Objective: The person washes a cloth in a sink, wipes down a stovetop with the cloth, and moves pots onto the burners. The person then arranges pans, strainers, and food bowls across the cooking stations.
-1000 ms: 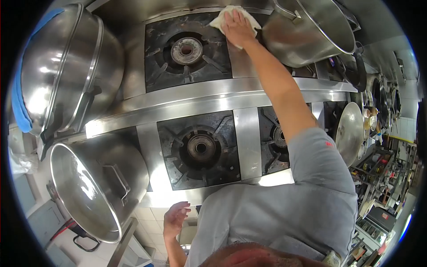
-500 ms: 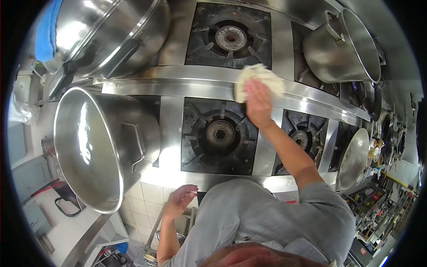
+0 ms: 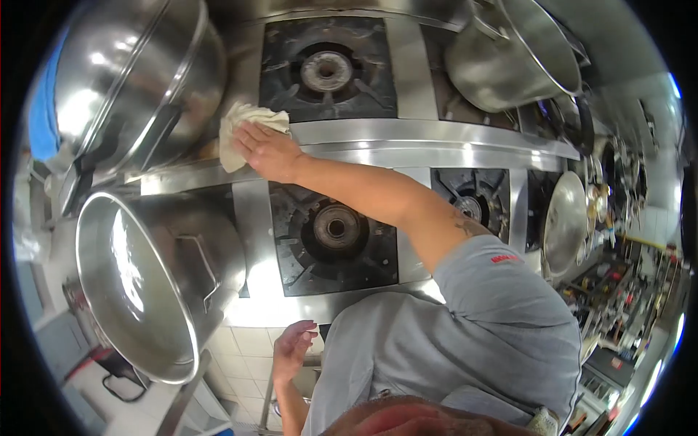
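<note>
We see the stainless-steel gas range (image 3: 414, 76) spreading across the view, its front and rear burner rows parted by a raised steel ledge (image 3: 451, 135). At its left bulks a rounded steel vessel (image 3: 120, 80) with dark handles; below that we find a deep stockpot (image 3: 211, 251), its mouth facing us, and at the rear right a two-handled pot (image 3: 483, 76). Between these sit a rear burner (image 3: 327, 70) and a front burner (image 3: 337, 228). Smaller than all of these, a cream cloth (image 3: 246, 114) lies bunched at the near left corner of the rear burner, close beside the rounded vessel; whether they touch we cannot tell. It shows no clear long axis, but spreads past the fingertips, leftward and away from the body. The right hand (image 3: 267, 152) is the nearer, lying right on top of it, fingers nearly straight and together, pointing leftward. With the palm side hidden, we cannot tell whether they pinch the fabric or only press it. The left hand (image 3: 294, 350) hangs well apart, before the range's front edge, fingers loosely bent and nothing visible in them.
</note>
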Tool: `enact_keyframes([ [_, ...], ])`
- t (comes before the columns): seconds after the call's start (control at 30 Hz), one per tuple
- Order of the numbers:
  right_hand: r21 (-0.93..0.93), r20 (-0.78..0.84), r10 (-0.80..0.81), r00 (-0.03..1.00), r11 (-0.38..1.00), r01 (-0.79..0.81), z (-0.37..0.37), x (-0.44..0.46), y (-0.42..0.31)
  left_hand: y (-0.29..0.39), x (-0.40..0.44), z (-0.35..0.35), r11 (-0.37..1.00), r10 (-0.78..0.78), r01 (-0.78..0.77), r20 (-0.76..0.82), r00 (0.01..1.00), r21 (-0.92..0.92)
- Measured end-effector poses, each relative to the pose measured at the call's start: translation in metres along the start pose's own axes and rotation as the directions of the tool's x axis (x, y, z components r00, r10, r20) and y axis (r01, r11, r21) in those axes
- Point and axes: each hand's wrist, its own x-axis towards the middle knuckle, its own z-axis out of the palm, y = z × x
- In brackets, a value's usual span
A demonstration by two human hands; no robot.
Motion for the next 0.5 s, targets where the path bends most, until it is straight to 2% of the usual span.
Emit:
enact_keyframes([
  [0.03,0.048,0.007,-0.016,1.000,0.999,0.016,-0.007,-0.006,0.001,0.004,0.000,-0.001,1.000,0.010,-0.010,0.004,1.000,0.010],
  [0.1,0.085,-0.057,0.055,0.997,0.995,-0.050,-0.031,-0.054,0.018,0.007,-0.001,-0.006,0.999,0.032,-0.032,-0.011,0.999,0.023],
  [0.17,0.078,-0.173,0.115,0.978,0.992,-0.103,-0.056,-0.121,0.046,0.008,-0.004,-0.016,0.998,0.048,-0.047,-0.047,0.998,0.033],
  [0.23,-0.082,-0.175,0.198,0.964,0.973,-0.214,-0.099,-0.191,0.071,0.008,0.000,-0.021,0.997,0.056,-0.054,-0.041,0.998,0.050],
  [0.27,-0.059,-0.195,0.271,0.943,0.956,-0.287,-0.125,-0.217,0.081,0.009,-0.001,-0.021,0.997,0.054,-0.052,-0.037,0.998,0.062],
  [0.33,-0.215,-0.149,0.417,0.896,0.871,-0.441,-0.153,-0.270,0.107,0.011,0.000,-0.016,0.996,0.065,-0.065,0.002,0.998,0.068],
  [0.43,-0.213,-0.104,0.562,0.820,0.793,-0.571,-0.177,-0.272,0.097,0.014,0.012,-0.007,0.991,0.107,-0.112,0.066,0.992,0.076],
  [0.5,-0.182,-0.050,0.505,0.862,0.844,-0.505,-0.170,-0.259,0.103,0.020,0.019,-0.002,0.989,0.119,-0.127,0.103,0.988,0.077],
])
